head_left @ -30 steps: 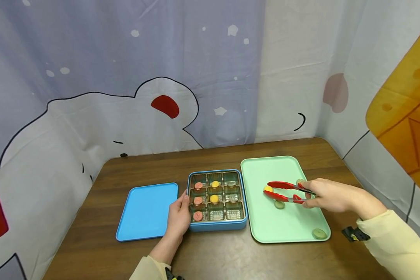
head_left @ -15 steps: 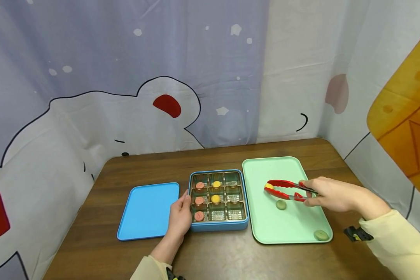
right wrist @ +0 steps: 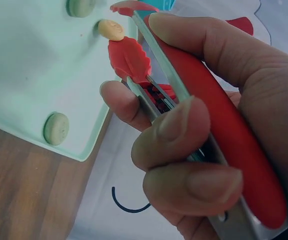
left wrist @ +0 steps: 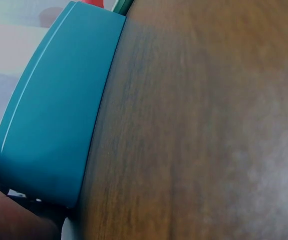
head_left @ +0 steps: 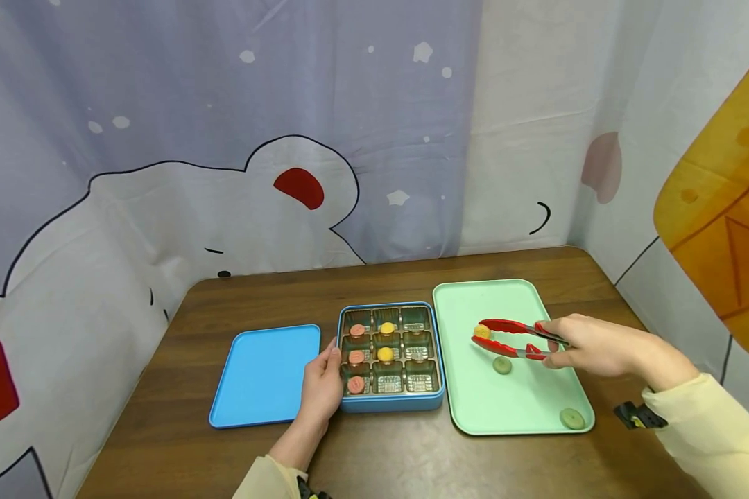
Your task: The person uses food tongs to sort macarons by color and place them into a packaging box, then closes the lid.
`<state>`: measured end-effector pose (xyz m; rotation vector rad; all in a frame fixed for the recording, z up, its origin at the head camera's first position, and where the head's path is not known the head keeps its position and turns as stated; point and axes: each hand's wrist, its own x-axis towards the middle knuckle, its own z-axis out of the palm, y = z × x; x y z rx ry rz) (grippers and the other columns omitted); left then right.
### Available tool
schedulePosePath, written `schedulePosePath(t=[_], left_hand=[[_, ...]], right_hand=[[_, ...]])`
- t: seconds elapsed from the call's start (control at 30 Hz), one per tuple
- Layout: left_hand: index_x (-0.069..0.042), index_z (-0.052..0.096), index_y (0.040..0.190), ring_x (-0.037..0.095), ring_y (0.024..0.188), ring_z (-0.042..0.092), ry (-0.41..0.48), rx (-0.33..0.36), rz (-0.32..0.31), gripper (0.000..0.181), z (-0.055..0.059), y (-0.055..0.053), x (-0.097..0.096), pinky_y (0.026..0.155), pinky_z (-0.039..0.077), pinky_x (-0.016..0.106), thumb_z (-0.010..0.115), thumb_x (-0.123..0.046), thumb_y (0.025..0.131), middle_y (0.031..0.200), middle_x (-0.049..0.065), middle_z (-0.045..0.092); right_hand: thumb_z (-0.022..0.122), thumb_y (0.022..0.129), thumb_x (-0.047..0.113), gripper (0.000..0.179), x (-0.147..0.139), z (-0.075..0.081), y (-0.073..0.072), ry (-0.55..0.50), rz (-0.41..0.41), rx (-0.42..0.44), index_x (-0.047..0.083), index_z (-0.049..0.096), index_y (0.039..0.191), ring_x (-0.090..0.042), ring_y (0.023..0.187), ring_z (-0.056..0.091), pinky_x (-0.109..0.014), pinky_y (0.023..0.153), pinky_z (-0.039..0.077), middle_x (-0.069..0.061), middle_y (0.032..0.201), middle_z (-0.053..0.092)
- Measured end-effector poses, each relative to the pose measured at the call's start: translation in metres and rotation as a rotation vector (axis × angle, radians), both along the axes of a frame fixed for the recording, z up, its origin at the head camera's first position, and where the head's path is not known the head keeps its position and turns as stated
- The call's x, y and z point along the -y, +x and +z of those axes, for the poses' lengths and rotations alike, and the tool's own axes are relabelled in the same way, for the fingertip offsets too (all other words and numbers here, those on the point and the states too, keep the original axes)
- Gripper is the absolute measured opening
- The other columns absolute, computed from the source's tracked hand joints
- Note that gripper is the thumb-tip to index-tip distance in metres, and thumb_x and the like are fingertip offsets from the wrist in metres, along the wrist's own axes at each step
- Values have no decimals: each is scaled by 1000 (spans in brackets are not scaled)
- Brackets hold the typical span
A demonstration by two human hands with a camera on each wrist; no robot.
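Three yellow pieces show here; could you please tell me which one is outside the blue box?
The yellow piece at the tips of the red tongs over the green tray; the other two sit in the middle column of the blue box.

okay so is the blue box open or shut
Open: the blue box shows uncovered compartments, with pink pieces and yellow pieces visible inside.

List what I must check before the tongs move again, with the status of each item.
1. Right hand holds the tongs: ok.
2. Yellow piece sits between the tongs' tips: ok.
3. Tongs grip that piece firmly: cannot tell.
4. Left hand holds the left side of the blue box: ok.
5. Front middle compartment has no piece in it: ok.
6. Tongs well away from every green piece: not ok; one lies right beside them.
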<state>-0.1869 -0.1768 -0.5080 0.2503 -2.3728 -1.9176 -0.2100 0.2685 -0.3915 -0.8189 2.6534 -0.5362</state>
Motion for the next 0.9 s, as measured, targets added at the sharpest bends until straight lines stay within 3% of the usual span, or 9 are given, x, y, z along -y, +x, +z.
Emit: schedulePosePath(t=[0.13, 0.27, 0.5, 0.6, 0.8, 0.9], left_hand=[[-4, 64, 146, 37, 150, 39, 0, 1, -2, 42, 1, 0, 0, 118, 38, 58, 42, -25, 117, 161, 8, 48], [-4, 65, 145, 37, 151, 37, 2, 6, -1, 42, 1, 1, 0, 118, 37, 58, 42, -25, 117, 163, 7, 46], [-5, 60, 150, 38, 147, 43, -2, 2, -1, 43, 1, 0, 1, 115, 41, 58, 42, -26, 117, 155, 11, 55], [-4, 62, 148, 38, 148, 41, -4, 4, -3, 42, 1, 1, 1, 116, 40, 58, 42, -25, 117, 158, 10, 52], [0, 63, 146, 37, 150, 39, -1, -2, -1, 42, 1, 1, 1, 118, 38, 57, 42, -24, 117, 160, 10, 48], [-1, 62, 147, 37, 150, 39, -1, -4, -3, 42, 1, 1, 1, 117, 39, 57, 42, -24, 117, 160, 10, 49]], right_hand=[[78, 96, 40, 38, -2, -2, -1, 46, -26, -22, 6, 69, 111, -10, 79, 53, -29, 69, 46, 8, 86, 57], [79, 95, 40, 57, -5, -3, -2, 70, -38, -39, -4, 66, 129, -13, 88, 57, -32, 75, 49, 9, 93, 61], [79, 95, 43, 65, -4, -4, -3, 76, -35, -47, -7, 63, 133, -12, 87, 56, -31, 74, 48, 9, 93, 60], [80, 95, 42, 62, -3, -5, -4, 79, -31, -44, -6, 64, 131, -13, 86, 56, -32, 73, 49, 8, 93, 60], [80, 95, 38, 71, -4, -7, -5, 91, -31, -68, -14, 60, 138, -20, 101, 63, -45, 88, 55, -5, 113, 70], [80, 95, 37, 69, -4, -7, -5, 92, -33, -61, -14, 59, 138, -20, 98, 62, -43, 85, 54, -1, 107, 69]])
